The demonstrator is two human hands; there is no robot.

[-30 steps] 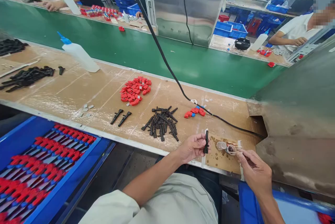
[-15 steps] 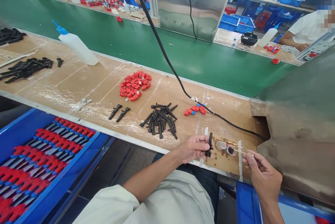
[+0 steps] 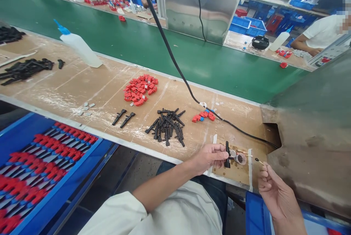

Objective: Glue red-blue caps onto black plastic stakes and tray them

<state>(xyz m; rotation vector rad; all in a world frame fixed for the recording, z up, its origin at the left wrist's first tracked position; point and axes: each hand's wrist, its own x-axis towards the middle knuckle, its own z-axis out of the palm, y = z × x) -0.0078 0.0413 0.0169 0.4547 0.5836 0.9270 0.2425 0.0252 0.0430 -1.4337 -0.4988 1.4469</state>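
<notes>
My left hand [image 3: 210,156] pinches a small black plastic part [image 3: 227,154] and holds it upright beside two small clear cups [image 3: 238,157] of dark liquid on a stained patch of the bench. My right hand [image 3: 275,190] is closed on a thin stick [image 3: 259,161] with a dark tip, held just right of the cups and clear of them. A pile of the same black parts [image 3: 167,126] lies left of my hands. Two more black parts [image 3: 123,117] lie apart further left.
A heap of red clips [image 3: 139,89] and a few red and blue pieces [image 3: 203,115] lie on the bench. A black cable [image 3: 175,64] crosses it. A white squeeze bottle [image 3: 78,47] stands far left. A blue tray [image 3: 41,169] holds finished pieces. Other people work beyond the green conveyor [image 3: 153,48].
My left hand has carried the black part rightward up to the cups. My right hand has drawn the stick back out of the cup, to the right.
</notes>
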